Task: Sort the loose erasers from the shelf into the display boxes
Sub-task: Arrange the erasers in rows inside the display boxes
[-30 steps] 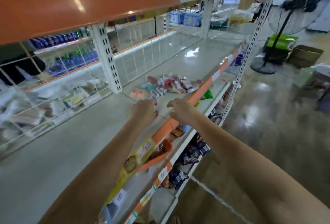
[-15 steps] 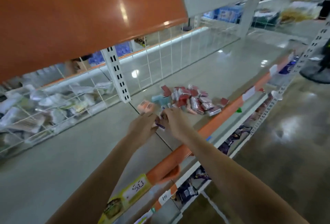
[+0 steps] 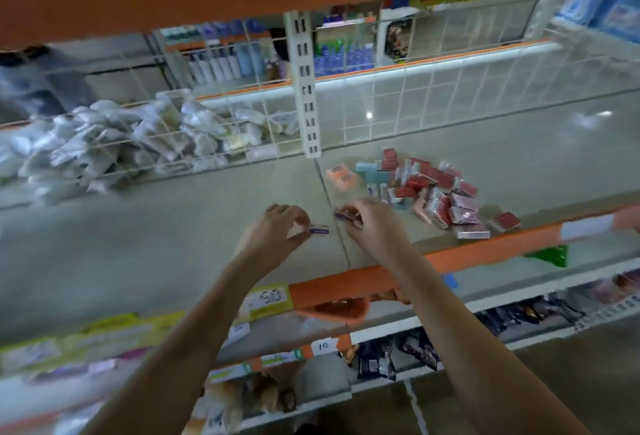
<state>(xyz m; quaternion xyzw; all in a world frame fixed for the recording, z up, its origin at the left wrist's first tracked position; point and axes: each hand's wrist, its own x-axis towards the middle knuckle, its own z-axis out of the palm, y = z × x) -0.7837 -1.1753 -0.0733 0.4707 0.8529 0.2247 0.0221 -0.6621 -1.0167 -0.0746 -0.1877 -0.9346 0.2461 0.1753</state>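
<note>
A pile of loose wrapped erasers (image 3: 429, 188), mostly red with some blue and orange ones, lies on the grey shelf (image 3: 173, 226) to the right of the white upright. My left hand (image 3: 277, 230) pinches a small purple-edged eraser (image 3: 319, 230) just above the shelf. My right hand (image 3: 370, 221) is close beside it, at the pile's left edge, and pinches another small purple-edged eraser (image 3: 343, 216). No display box is plainly in view.
A white slotted upright (image 3: 306, 88) and a wire grid back the shelf. Clear-wrapped packs (image 3: 114, 143) fill a wire basket at the left. An orange shelf front with price labels (image 3: 270, 299) runs below my wrists. Lower shelves hold dark packets (image 3: 377, 358).
The view has swung closer to the shelf. My hands, close together half a second ago, have parted slightly, each now with a small purple-edged eraser in its fingertips.
</note>
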